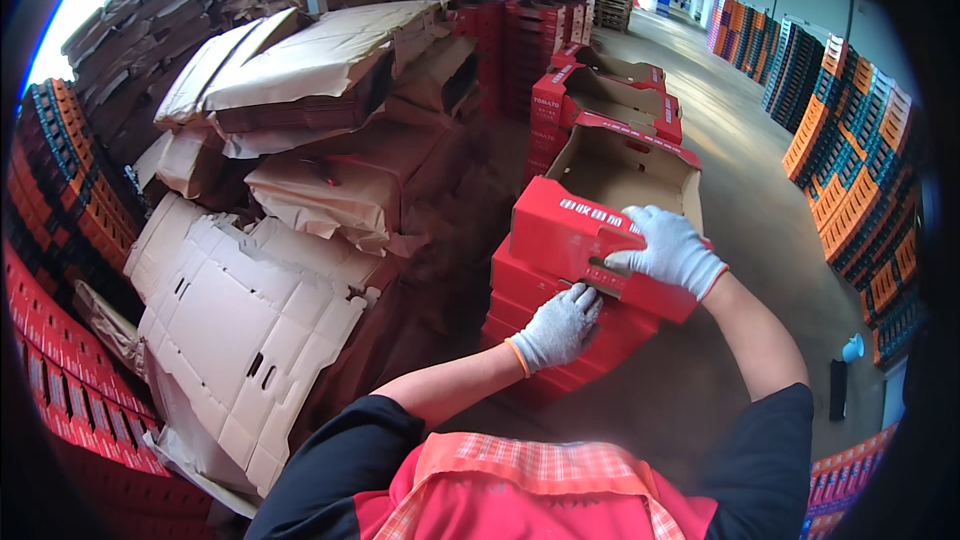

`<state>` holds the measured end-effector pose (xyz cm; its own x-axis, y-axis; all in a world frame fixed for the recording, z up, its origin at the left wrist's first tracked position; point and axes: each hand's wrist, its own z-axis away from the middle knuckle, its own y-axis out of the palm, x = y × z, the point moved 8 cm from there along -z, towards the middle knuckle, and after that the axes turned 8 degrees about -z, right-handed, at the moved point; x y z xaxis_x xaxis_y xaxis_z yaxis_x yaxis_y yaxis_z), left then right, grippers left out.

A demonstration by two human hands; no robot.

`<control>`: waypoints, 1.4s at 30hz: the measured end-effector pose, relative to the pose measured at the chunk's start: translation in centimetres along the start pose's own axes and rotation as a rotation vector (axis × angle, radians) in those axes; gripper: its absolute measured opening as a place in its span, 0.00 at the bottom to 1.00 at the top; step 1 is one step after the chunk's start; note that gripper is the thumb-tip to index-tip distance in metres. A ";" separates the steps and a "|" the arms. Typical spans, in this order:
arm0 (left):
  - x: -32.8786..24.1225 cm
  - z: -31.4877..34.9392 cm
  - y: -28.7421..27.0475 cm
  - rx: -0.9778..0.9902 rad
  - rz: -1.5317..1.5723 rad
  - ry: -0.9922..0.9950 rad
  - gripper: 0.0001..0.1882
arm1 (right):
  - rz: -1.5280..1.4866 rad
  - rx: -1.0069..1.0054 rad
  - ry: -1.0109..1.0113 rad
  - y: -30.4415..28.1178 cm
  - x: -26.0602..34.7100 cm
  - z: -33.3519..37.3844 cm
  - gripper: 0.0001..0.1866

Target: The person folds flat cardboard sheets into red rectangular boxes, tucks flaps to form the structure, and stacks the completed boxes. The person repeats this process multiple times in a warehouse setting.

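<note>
A red cardboard box (563, 231) with a brown inside sits open on top of a stack of similar red boxes (520, 292). My right hand (668, 252), in a white knitted glove, is closed over the top edge of its near wall, the thumb pointing left along the outside. Lower and to the left, my gloved left hand (558, 328) has its fingers curled against the bottom edge of that same wall, beside a slot. Its fingertips are partly hidden at the cardboard.
Behind stand more stacks of open red boxes (553, 95). To the left lie flat cardboard blanks (235, 315) and paper-wrapped bundles (310, 65). Red crates (75, 400) line the far left, and orange and teal crates (840, 170) the right wall. A concrete floor aisle (745, 140) runs between.
</note>
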<state>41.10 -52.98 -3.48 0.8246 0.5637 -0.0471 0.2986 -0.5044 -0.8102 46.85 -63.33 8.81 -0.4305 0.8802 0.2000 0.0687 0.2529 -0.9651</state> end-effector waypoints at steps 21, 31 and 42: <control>16.3 2.5 3.3 -0.208 1.600 -0.593 0.32 | -0.051 -0.100 0.076 2.6 -1.7 1.8 0.44; 19.4 5.0 3.5 -0.037 1.496 -0.893 0.47 | -1.183 -0.863 0.361 -3.3 -13.9 9.0 0.39; 19.3 5.0 4.2 -0.334 1.641 -1.065 0.31 | -0.692 -0.770 0.225 10.1 -14.2 8.2 0.21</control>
<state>55.83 -40.96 -10.77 -0.1767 -0.4562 -0.8721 -0.1465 -0.8640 0.4817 46.33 -76.60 -5.13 -0.4227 0.4812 0.7680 0.4585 0.8445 -0.2768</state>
